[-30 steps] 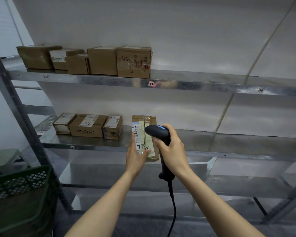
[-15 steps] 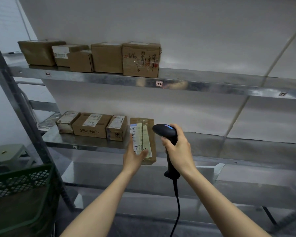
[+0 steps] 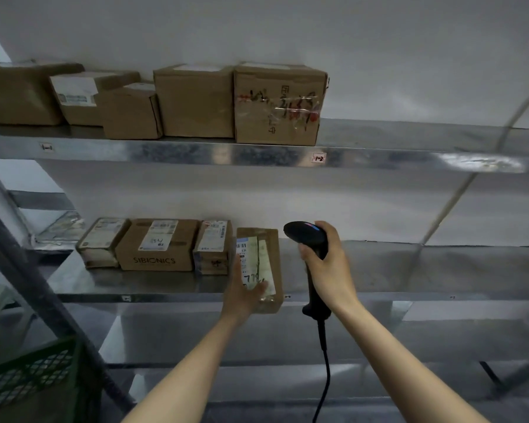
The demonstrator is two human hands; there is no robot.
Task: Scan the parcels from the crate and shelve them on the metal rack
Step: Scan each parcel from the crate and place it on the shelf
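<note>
Your left hand [image 3: 242, 293] has slid the labelled parcel [image 3: 261, 270] onto the middle shelf [image 3: 409, 270], at 3 o'clock of the row, gripping its near end, while your right hand [image 3: 327, 267] stays clenched on the scanner [image 3: 307, 236]: shelving nearly done.

The left hand [image 3: 242, 296] covers the near left corner and part of the label of the parcel [image 3: 264, 267]; the digits written beside its thumb are only partly legible. Inside the right hand [image 3: 329, 267], the scanner [image 3: 306, 235] grip is hidden, and its trigger cannot be seen. The cable [image 3: 326, 377] below that hand runs off the bottom edge. Far left of the left hand, the green crate [image 3: 28, 386] is cut by the frame's corner, its contents unseen. Above the hands, the leftmost box [image 3: 19, 93] is clipped by the left edge, and small print on every label is unreadable.
</note>
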